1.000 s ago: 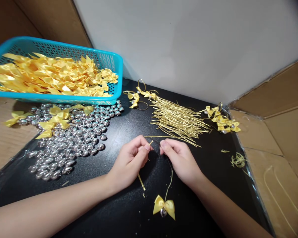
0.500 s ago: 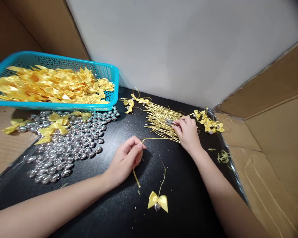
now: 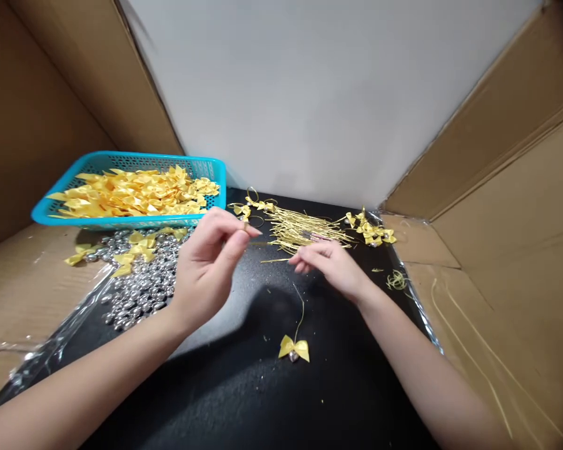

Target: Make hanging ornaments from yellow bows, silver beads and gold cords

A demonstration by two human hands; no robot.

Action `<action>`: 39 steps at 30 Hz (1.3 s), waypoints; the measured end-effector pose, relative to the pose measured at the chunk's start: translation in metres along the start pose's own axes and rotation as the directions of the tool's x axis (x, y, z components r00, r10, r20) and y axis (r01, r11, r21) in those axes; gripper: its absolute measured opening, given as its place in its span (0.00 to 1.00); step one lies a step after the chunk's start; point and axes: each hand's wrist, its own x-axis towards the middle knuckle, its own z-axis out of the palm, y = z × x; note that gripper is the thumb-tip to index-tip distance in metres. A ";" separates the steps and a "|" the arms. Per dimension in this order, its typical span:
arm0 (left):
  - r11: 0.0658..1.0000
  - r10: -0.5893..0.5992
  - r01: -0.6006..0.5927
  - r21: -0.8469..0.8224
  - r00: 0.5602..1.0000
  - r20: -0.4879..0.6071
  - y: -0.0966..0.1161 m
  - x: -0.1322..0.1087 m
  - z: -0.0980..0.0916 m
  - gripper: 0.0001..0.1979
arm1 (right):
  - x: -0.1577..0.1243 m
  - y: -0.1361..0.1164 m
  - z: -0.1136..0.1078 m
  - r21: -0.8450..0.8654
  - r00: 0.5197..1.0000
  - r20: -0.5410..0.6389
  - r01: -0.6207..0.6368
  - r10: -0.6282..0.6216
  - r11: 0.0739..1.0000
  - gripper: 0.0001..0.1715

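Note:
My left hand point(image 3: 206, 265) is raised, thumb and forefinger pinched on a gold cord point(image 3: 245, 226); only a short bit shows at the fingertips. My right hand point(image 3: 331, 265) is at the near edge of a pile of gold cords point(image 3: 291, 225), fingers curled together. A loose gold strand point(image 3: 274, 260) meets its fingertips, but whether they grip it I cannot make out. On the pile lies a small grey metal tool point(image 3: 308, 235), partly hidden. In front of both hands, a yellow bow point(image 3: 294, 347) with a silver bead and a thin cord tail lies on the black table point(image 3: 244, 400).
A blue basket point(image 3: 136, 221) of yellow bows stands at the back left. Several silver beads point(image 3: 138, 290) and loose bows point(image 3: 138, 247) lie before it. Finished-looking bows with beads point(image 3: 370, 228) sit at the back right, near tangled cord scraps point(image 3: 396, 280). Cardboard walls point(image 3: 507, 162) flank the table.
My left hand has risen with its cord and come closer. My right hand has let go of the metal tool on the pile and drawn back toward me. The view has tilted up.

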 end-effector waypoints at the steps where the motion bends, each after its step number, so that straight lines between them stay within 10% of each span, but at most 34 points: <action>1: 0.992 0.077 -0.083 0.091 0.995 0.070 0.006 -0.004 0.001 0.07 | -0.013 -0.012 0.007 0.316 0.974 0.224 -0.101 0.030 0.943 0.27; 5: 0.892 0.262 -0.399 0.212 0.839 0.477 0.013 -0.035 0.005 0.06 | -0.060 -0.035 0.036 0.840 0.913 0.364 -0.407 0.184 0.359 0.23; 10: 0.841 0.248 -0.516 0.163 0.636 0.731 0.001 -0.072 0.008 0.09 | -0.080 -0.022 0.041 0.915 0.890 0.240 -0.341 0.388 0.217 0.21; 15: 0.858 0.299 -0.505 0.095 0.641 0.707 -0.012 -0.082 0.011 0.09 | -0.079 -0.007 0.031 0.926 0.878 0.060 -0.227 0.475 0.302 0.21; 21: 0.966 0.074 -0.213 0.149 0.773 0.630 -0.022 -0.080 0.010 0.21 | -0.080 0.010 0.022 0.914 0.824 -0.113 -0.133 0.556 0.383 0.20; 24: 0.974 -0.036 -0.128 0.188 0.732 0.681 -0.024 -0.080 0.009 0.15 | -0.082 0.014 0.020 0.895 0.793 -0.194 -0.099 0.578 0.435 0.18; 26: 0.972 -0.035 -0.143 0.188 0.701 0.712 -0.025 -0.080 0.010 0.13 | -0.083 0.013 0.022 0.897 0.795 -0.179 -0.110 0.579 0.429 0.16; 32: 0.938 0.215 -0.331 0.102 0.787 0.578 -0.020 -0.085 0.018 0.15 | -0.087 0.006 0.040 0.953 0.840 -0.030 -0.139 0.542 0.269 0.15; 36: 0.996 -0.059 0.088 -0.026 0.827 0.559 -0.009 -0.086 0.018 0.13 | -0.090 0.006 0.047 0.953 0.905 -0.049 -0.085 0.422 0.292 0.12; 39: 0.784 -0.474 0.620 -0.021 0.620 0.626 -0.004 -0.083 0.014 0.15 | -0.093 0.008 0.047 0.917 0.956 -0.130 0.015 0.262 0.399 0.08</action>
